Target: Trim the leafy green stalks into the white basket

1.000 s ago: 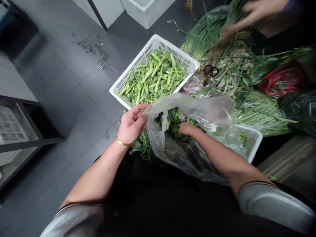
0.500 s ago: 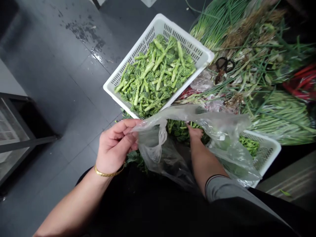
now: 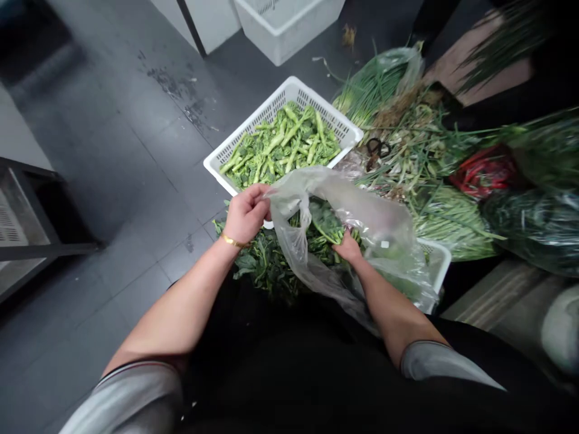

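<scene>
Plastic bag (image 3: 377, 208): judged very light and limp, with no stiffness of its own; likely to slump without a lift at the rim. Probably slick, and thin enough to tear under a hard tug. Best taken at the rim, thumb against fingers. Left hand (image 3: 248, 214) narrow, pinching a gathered bit of rim.

Leafy stalks (image 3: 329, 228) in the bag's mouth: judged light, firm and springy at the stem, soft and easily bruised at the leaf. Best gripped round several stems together, clear of the tops. Right hand (image 3: 349, 248) reaching into the mouth, apparently closed round a bunch of stems; fingers partly hidden, number of stems not readable.

Look of bag: cloudy-clear, crumpled, glossy along the folds, with a twisted strip hanging from the rim and a small white patch on the right side. Positioned in front of the dark clothing, beside loose dark greens (image 3: 257, 265) on the left, overlapping a second basket (image 3: 442, 268) on the right.

Look of stalks: bright green stems, darker leaves. Just beyond: white basket (image 3: 215, 163) heaped with cut stems (image 3: 284, 141), paler and less leafy.
</scene>
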`<state>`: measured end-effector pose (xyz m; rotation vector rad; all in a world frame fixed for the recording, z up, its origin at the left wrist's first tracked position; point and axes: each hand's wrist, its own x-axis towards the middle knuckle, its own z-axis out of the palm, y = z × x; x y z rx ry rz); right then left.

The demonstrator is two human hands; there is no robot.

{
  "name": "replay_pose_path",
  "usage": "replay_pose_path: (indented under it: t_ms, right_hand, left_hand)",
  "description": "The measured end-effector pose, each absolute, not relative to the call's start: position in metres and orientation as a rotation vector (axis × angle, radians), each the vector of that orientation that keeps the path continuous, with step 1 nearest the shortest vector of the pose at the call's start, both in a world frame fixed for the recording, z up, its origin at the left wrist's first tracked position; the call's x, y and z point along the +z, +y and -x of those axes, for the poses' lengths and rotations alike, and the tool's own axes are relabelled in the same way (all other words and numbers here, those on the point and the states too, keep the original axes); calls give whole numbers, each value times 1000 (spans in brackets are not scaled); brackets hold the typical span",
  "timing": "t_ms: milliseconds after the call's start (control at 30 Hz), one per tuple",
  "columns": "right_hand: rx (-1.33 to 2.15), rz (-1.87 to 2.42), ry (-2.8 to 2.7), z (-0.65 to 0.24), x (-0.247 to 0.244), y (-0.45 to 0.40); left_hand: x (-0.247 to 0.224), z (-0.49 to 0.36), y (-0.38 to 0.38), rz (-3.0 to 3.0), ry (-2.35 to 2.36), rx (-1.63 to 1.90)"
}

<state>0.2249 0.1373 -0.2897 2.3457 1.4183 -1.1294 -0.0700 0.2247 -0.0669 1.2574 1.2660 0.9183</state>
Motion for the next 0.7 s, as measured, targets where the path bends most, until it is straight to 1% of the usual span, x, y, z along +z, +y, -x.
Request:
replay_pose_path:
  t_ms: [100, 200, 300, 367, 433, 500, 600, 700]
  right_hand:
    - [-1101, -2261, 1589, -220, -261, 132]
    - [-1098, -2186, 1743, -222, -227, 128]
    - [-1111, -2136, 1876, -230, -180, 124]
    - [-1166, -2116, 1993, -240, -141, 120]
    - [-1337, -2127, 2147, -249, -97, 113]
    - [-1615, -2144, 2275, -254, -51, 104]
    - [-2056, -2107, 2309, -247, 11, 90]
    - [-2379, -1954, 2252, -220, 48, 81]
  left_hand:
    - [-76, 80, 229, -1439, 1419, 891]
    - [-55, 88, 208, -1585, 1585, 1065]
    - [-11, 88, 151, -1628, 1428, 1327]
    - [11, 84, 106, -1621, 1163, 1247]
    - [16, 80, 72, -1608, 963, 1033]
    - [9, 75, 58, -1516, 948, 927]
    - [-5, 58, 70, -1285, 1017, 979]
    - [-5, 31, 84, -1163, 780, 830]
